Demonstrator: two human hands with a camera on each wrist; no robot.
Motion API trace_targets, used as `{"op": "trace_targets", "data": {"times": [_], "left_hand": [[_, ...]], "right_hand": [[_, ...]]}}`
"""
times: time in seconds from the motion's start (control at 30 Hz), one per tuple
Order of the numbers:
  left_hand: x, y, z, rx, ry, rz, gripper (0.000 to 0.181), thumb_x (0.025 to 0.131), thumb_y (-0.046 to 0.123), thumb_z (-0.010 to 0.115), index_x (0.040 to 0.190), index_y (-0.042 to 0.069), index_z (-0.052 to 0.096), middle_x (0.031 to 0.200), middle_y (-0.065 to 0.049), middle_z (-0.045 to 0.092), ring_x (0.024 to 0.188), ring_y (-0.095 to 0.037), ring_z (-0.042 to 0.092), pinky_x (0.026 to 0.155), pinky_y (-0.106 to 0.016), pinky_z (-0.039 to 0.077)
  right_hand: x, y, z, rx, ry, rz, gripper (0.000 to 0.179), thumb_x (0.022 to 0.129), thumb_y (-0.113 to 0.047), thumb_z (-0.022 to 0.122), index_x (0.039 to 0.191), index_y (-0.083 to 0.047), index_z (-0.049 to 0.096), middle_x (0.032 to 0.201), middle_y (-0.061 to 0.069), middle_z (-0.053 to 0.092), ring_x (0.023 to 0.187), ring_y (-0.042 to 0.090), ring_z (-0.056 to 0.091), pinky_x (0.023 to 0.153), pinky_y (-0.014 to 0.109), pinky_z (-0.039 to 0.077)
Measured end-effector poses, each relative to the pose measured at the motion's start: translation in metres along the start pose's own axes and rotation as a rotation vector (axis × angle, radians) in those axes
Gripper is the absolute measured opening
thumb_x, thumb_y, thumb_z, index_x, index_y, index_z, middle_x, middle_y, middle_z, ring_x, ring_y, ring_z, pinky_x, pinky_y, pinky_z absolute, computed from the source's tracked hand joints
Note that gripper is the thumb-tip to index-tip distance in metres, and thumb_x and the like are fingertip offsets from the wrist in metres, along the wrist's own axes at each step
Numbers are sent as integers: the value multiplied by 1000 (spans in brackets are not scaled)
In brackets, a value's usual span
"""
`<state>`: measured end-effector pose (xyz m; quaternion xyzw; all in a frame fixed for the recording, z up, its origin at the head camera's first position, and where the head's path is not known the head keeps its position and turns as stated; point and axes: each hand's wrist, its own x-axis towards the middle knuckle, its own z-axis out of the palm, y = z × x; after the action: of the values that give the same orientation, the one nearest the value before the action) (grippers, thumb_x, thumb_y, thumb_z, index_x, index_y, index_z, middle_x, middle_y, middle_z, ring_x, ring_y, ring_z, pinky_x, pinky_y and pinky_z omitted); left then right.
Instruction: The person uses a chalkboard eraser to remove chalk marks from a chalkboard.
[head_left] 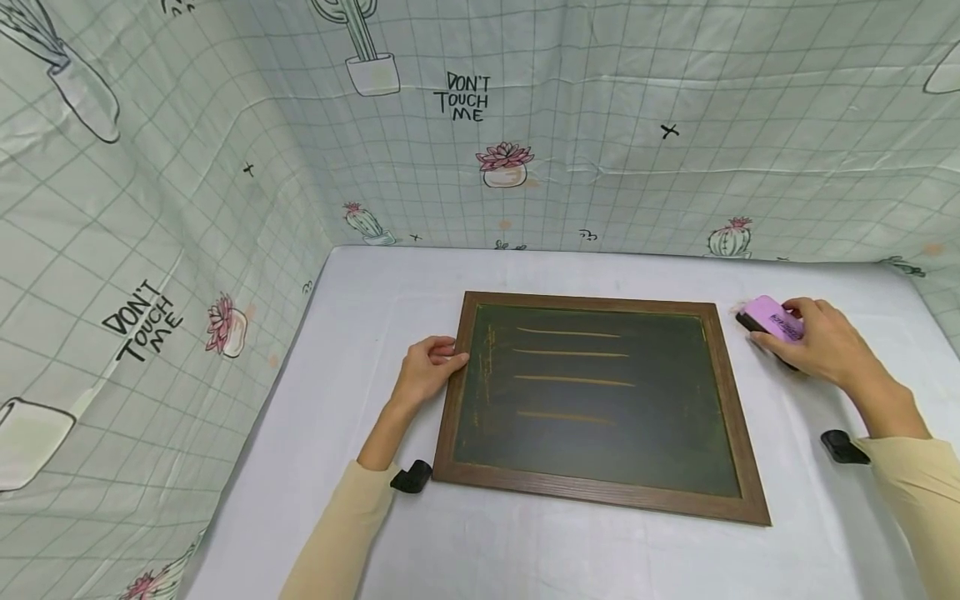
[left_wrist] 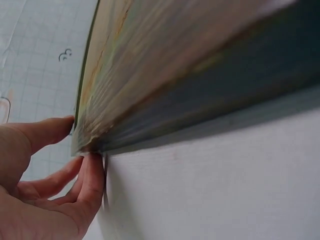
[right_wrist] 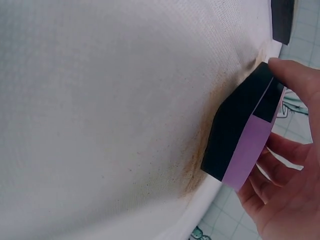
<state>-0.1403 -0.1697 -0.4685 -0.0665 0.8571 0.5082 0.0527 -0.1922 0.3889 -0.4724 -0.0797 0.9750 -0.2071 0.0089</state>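
A chalkboard (head_left: 645,442) with a brown wooden frame lies on the white tabletop. Several yellowish lines (head_left: 572,353) run across its dark surface, and smudges mark its left side. My left hand (head_left: 422,371) pinches the left edge of the frame, with the thumb on one side and fingers on the other in the left wrist view. To the right of the board, my right hand (head_left: 832,346) grips a purple eraser (head_left: 771,315) between thumb and fingers. Its black felt (right_wrist: 232,122) faces the white cloth, close to brownish dust (right_wrist: 197,165).
White cloth (head_left: 390,300) covers the tabletop around the board. Behind and at the left hang grid-patterned curtains (head_left: 585,125) printed with potted plants. A black wrist device (head_left: 411,477) sits by the left cuff, another (head_left: 845,447) by the right.
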Motion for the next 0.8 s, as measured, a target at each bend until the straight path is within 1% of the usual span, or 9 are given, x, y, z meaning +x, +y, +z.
{"op": "trace_targets", "data": {"times": [0.17, 0.33, 0.53, 0.67, 0.8], "left_hand": [[4, 2, -2, 8, -31, -14, 45, 94, 13, 75, 132, -7, 63, 120, -24, 67, 108, -36, 66, 94, -45, 53], [8, 2, -2, 17, -37, -13, 45, 94, 12, 76, 132, -8, 62, 120, -24, 67, 107, -36, 65, 93, -45, 52], [10, 2, -2, 19, -37, -26, 49, 91, 12, 79, 133, -6, 63, 123, -23, 66, 106, -35, 64, 92, -45, 51], [11, 1, -1, 23, -38, -18, 51, 90, 14, 80, 134, -5, 62, 123, -23, 66, 104, -34, 64, 91, -45, 52], [11, 0, -2, 21, -39, -2, 51, 90, 13, 80, 134, -5, 62, 122, -23, 66, 103, -33, 64, 90, -44, 52]], "right_hand": [[-1, -1, -2, -16, -13, -15, 70, 94, -29, 73, 129, 24, 42, 116, 46, 49, 101, 56, 49, 82, 69, 40], [-2, 1, -2, -18, -18, -10, 69, 93, -26, 75, 128, 24, 43, 114, 45, 50, 98, 53, 50, 80, 67, 41], [-3, 2, -2, -18, -17, -6, 69, 94, -27, 76, 128, 23, 43, 115, 45, 50, 96, 52, 51, 79, 66, 42], [-2, 3, -3, -29, 0, -29, 68, 93, -26, 76, 128, 23, 45, 113, 44, 53, 94, 51, 53, 77, 64, 42], [-2, 2, -4, -20, 5, -24, 69, 93, -27, 77, 128, 22, 45, 113, 43, 53, 92, 49, 53, 76, 63, 43]]}}
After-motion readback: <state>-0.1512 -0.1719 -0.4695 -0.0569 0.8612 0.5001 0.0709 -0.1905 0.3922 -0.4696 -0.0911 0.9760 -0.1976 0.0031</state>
